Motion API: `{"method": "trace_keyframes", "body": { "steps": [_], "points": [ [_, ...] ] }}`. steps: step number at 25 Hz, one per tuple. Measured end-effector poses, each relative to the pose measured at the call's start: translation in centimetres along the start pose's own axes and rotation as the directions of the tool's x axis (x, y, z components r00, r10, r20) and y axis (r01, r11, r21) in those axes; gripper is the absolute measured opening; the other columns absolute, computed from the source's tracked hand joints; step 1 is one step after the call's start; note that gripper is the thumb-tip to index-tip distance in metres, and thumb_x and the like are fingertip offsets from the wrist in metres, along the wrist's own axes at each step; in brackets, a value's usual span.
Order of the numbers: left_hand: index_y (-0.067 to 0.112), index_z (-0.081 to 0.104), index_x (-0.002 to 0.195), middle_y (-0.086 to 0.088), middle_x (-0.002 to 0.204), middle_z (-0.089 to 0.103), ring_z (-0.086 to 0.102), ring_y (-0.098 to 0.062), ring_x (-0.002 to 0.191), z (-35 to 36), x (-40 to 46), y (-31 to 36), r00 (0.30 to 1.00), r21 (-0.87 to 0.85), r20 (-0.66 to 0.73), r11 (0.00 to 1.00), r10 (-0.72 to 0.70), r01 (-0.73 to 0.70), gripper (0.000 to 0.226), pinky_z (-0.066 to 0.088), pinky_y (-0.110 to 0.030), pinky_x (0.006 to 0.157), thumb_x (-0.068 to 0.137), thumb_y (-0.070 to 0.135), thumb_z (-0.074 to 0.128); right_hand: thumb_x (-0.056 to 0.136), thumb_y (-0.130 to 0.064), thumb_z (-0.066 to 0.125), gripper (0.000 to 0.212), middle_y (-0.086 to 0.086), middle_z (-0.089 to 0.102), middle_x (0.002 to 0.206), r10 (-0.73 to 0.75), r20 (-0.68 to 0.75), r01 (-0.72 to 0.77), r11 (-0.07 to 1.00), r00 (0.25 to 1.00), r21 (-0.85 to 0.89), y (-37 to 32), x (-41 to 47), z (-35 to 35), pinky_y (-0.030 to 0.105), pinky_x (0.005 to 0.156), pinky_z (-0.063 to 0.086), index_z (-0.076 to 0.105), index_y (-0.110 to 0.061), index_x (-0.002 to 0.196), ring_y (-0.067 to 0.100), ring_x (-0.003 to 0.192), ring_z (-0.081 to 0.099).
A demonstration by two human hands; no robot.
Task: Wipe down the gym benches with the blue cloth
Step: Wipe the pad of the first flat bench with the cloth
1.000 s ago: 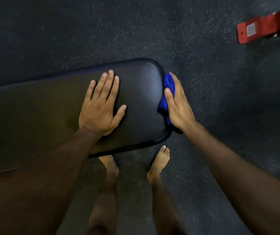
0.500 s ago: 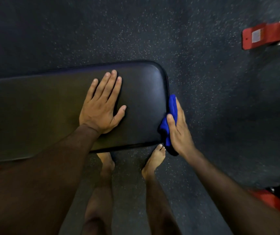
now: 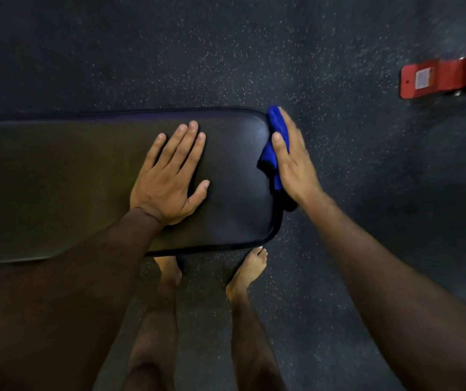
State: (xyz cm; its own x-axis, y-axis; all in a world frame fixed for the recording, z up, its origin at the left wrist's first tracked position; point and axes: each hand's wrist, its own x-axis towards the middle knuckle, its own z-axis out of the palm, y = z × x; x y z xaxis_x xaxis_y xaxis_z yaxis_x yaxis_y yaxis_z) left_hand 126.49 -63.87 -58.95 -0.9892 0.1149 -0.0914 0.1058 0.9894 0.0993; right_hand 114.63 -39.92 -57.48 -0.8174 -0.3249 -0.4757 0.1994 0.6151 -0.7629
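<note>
Flat left hand (image 3: 169,176), right hand (image 3: 294,162) on blue cloth (image 3: 275,142).

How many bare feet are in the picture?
2. The left foot is partly hidden under the bench; the right foot stands by the bench's near corner.
</note>
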Motion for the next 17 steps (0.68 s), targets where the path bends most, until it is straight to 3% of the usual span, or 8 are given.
{"method": "trace_keyframes", "body": {
  "steps": [1, 3, 5, 8, 12, 15, 17],
  "points": [
    [0.007, 0.016, 0.163, -0.013, 0.171, 0.011, 0.009, -0.025, 0.158, 0.0, 0.0, 0.1, 1.000, -0.005, 0.000, 1.000, 0.001, -0.001, 0.079, 0.011, -0.049, 0.128, 0.100, 0.052, 0.033, 0.107, -0.044, 0.030, 0.051, -0.028, 0.025, 0.148, 0.033, -0.009, -0.033, 0.999, 0.999, -0.018, 0.5, -1.8, 0.4, -0.005, 0.100, 0.013, 0.017, -0.038, 0.156, -0.031, 0.125, 0.018],
    [0.007, 0.017, 0.162, -0.013, 0.171, 0.011, 0.010, -0.025, 0.158, 0.0, 0.0, 0.1, 1.000, -0.013, 0.005, 1.000, 0.000, 0.000, 0.079, 0.011, -0.049, 0.128, 0.099, 0.051, 0.033, 0.107, -0.043, 0.029, 0.054, -0.029, 0.019, 0.149, 0.101, -0.005, -0.101, 0.995, 0.995, -0.027, 1.5, -5.2, 1.3, -0.010, 0.093, 0.011, 0.010, -0.036, 0.157, -0.035, 0.123, 0.011],
    [0.008, 0.017, 0.162, -0.013, 0.171, 0.012, 0.012, -0.026, 0.158, 0.1, 0.0, -0.1, 1.000, -0.009, 0.002, 1.000, -0.007, 0.007, 0.079, 0.012, -0.048, 0.127, 0.099, 0.051, 0.033, 0.107, -0.044, 0.030, 0.054, -0.028, 0.020, 0.154, 0.125, -0.013, -0.125, 0.992, 0.992, 0.001, 1.7, -5.9, 1.7, 0.000, 0.105, 0.017, 0.011, -0.036, 0.157, -0.024, 0.134, 0.016],
    [0.008, 0.017, 0.163, -0.012, 0.170, 0.013, 0.014, -0.026, 0.158, 0.1, -0.1, -0.2, 1.000, -0.009, -0.002, 1.000, -0.008, 0.008, 0.078, 0.013, -0.049, 0.127, 0.100, 0.051, 0.033, 0.107, -0.043, 0.032, 0.048, -0.016, 0.033, 0.156, 0.097, -0.071, -0.097, 0.995, 0.993, 0.002, -0.5, -1.2, 1.2, 0.029, 0.119, 0.027, 0.028, -0.032, 0.153, 0.001, 0.141, 0.032],
    [0.009, 0.019, 0.162, -0.011, 0.170, 0.014, 0.014, -0.025, 0.158, 0.1, -0.1, -0.4, 1.000, -0.047, -0.012, 0.999, -0.009, 0.008, 0.076, 0.013, -0.048, 0.127, 0.100, 0.049, 0.034, 0.105, -0.048, 0.036, 0.037, -0.016, 0.055, 0.134, -0.006, 0.110, 0.023, 0.988, 0.994, -0.156, -2.4, 4.7, -1.6, 0.031, 0.108, 0.039, 0.043, -0.040, 0.141, 0.003, 0.122, 0.052],
    [0.011, 0.019, 0.163, -0.009, 0.171, 0.014, 0.014, -0.023, 0.158, -0.1, -0.2, -0.6, 1.000, -0.053, -0.003, 0.998, -0.017, 0.017, 0.076, 0.012, -0.046, 0.128, 0.100, 0.049, 0.034, 0.103, -0.049, 0.040, 0.034, -0.011, 0.061, 0.118, -0.006, 0.100, 0.027, 0.978, 0.995, -0.208, -3.8, 7.9, -4.2, 0.034, 0.104, 0.045, 0.046, -0.042, 0.136, 0.005, 0.103, 0.058],
    [0.011, 0.018, 0.163, -0.009, 0.171, 0.013, 0.013, -0.022, 0.158, 0.0, -0.1, -0.6, 1.000, -0.069, 0.004, 0.998, -0.014, 0.015, 0.076, 0.011, -0.045, 0.128, 0.100, 0.049, 0.034, 0.103, -0.049, 0.040, 0.036, -0.008, 0.061, 0.118, -0.014, 0.146, 0.055, 0.960, 0.989, -0.276, -5.8, 9.5, -5.2, 0.029, 0.097, 0.046, 0.044, -0.041, 0.138, 0.008, 0.102, 0.058]
  ]
}}
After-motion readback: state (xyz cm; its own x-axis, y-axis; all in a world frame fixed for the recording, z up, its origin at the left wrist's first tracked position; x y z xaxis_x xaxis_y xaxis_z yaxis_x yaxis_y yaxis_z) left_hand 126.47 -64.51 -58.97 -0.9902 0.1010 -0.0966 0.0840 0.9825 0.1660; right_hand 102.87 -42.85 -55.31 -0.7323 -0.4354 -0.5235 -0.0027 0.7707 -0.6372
